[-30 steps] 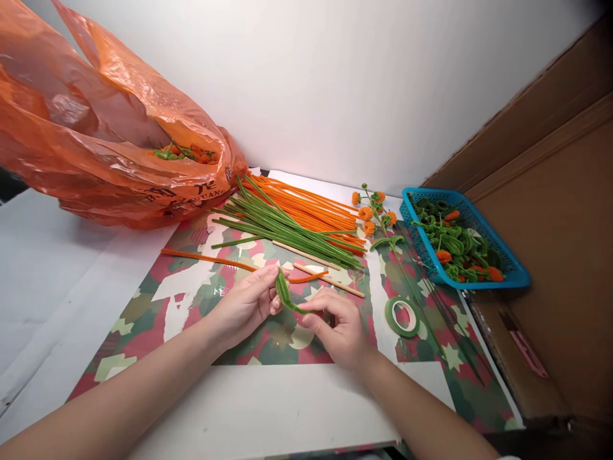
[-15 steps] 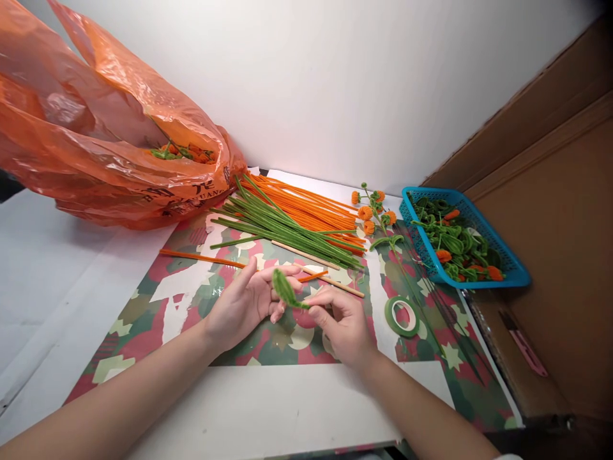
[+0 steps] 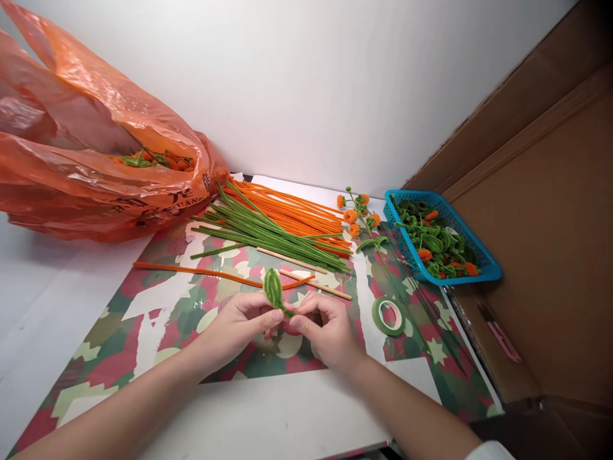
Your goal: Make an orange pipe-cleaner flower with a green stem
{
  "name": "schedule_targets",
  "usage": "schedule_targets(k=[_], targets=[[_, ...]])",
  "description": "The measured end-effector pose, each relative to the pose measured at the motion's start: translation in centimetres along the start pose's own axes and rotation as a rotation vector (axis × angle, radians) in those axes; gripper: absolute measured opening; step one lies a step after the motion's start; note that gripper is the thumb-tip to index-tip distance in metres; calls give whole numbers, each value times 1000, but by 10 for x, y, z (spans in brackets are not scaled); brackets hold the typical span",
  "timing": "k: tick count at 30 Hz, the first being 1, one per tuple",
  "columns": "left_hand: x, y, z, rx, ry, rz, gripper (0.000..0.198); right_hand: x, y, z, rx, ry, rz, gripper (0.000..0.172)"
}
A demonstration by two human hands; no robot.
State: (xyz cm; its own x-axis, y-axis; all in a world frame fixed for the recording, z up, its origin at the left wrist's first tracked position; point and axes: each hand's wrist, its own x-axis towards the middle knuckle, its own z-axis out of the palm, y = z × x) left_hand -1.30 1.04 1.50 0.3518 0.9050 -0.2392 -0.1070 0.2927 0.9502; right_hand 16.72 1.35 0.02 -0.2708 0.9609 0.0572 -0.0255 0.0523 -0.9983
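A green fuzzy pipe-cleaner leaf stands upright between my two hands. My left hand pinches the lower end of the leaf between thumb and fingers. The fingers of my right hand are closed on its short stem, close beside the left fingertips. Just beyond the hands lies a bent orange pipe cleaner, partly behind the leaf. Two thin wooden sticks rest near it. Farther back, green pipe cleaners lie across a bundle of orange pipe cleaners.
An orange plastic bag with flowers inside stands at the left. On the right are a finished flower stem, a roll of green tape, thin dark wires, a blue basket of leaves and flowers, and a pink cutter.
My left hand, open with fingers spread before, has closed on the leaf's base. The leaf has turned more upright. The whole view has shifted slightly.
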Motion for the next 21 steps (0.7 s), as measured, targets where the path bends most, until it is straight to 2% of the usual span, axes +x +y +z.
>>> schedule_targets(k=[7,12,15,21], targets=[[1,-5,-1,-94,8,-64,33,0,-6,2,-149,-21,-64,17],[2,-5,-1,-202,-52,-140,33,-1,-9,4,-217,-71,-145,20],[3,-6,-1,-230,-47,-166,30,0,-8,3,-248,-71,-177,20],[4,-6,2,-307,44,-125,28,1,-6,0,-248,2,-81,13]])
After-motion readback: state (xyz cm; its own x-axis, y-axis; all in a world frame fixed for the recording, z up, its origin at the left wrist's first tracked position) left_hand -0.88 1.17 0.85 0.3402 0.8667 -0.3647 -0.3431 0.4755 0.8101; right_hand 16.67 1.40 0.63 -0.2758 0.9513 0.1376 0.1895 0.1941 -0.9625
